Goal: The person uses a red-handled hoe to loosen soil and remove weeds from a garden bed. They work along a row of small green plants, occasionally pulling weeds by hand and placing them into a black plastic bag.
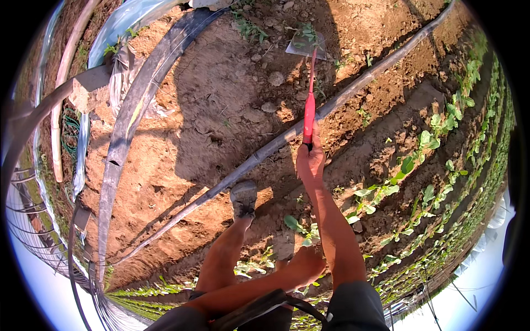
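My right hand [311,163] grips the red handle of a hand hoe [309,116], with the arm stretched out ahead. At the far end, the hoe's flat metal blade [300,46] lies at the soil, with green weeds [307,32] over its upper edge. My left hand [307,265] is held low near my knees, close to my right forearm. Its fingers are curled or turned away, so whether it holds anything is hidden. Below it are leafy seedlings [310,236].
A long grey pole [256,159] crosses the ground diagonally, passing under the hoe handle. My shoe [243,198] stands beside it. Seedling rows [426,142] run along the right. Black flat hose [124,124], clear plastic sheeting [120,25] and curved hoops [29,124] lie left.
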`<state>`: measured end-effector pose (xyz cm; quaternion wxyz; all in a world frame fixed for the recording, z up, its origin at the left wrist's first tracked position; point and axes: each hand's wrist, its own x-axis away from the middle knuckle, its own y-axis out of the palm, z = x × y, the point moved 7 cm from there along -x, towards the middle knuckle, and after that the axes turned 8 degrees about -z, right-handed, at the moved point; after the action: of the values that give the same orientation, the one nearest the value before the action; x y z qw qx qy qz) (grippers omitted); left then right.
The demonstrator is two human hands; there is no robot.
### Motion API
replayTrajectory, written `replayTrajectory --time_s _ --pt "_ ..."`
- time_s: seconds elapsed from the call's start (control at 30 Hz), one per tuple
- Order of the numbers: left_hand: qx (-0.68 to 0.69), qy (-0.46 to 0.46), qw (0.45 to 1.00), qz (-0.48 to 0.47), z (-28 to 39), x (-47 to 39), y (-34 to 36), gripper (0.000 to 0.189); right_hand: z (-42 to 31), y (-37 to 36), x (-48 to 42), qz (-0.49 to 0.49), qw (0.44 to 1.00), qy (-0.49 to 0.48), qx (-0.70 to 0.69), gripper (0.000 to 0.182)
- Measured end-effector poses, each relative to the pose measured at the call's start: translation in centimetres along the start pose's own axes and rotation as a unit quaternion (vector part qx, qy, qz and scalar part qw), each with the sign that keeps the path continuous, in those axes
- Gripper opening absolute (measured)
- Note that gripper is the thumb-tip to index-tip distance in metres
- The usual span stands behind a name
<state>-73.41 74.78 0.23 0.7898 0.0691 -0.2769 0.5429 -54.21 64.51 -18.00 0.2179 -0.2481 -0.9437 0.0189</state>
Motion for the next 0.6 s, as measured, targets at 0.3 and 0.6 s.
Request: replayTrajectory --time_s 0.3,0.6 --pt "-0.034 -0.009 0.999 0.033 0.7 0.6 1.1 0.015 3.6 0.6 3.8 -0.043 0.986 0.153 0.048 0.077" --pt "-0.075 0.000 0.997 0.032 1.7 1.1 2.0 0.010 2.3 -1.6 4.3 -0.067 0.997 0.020 -0.014 0.069"
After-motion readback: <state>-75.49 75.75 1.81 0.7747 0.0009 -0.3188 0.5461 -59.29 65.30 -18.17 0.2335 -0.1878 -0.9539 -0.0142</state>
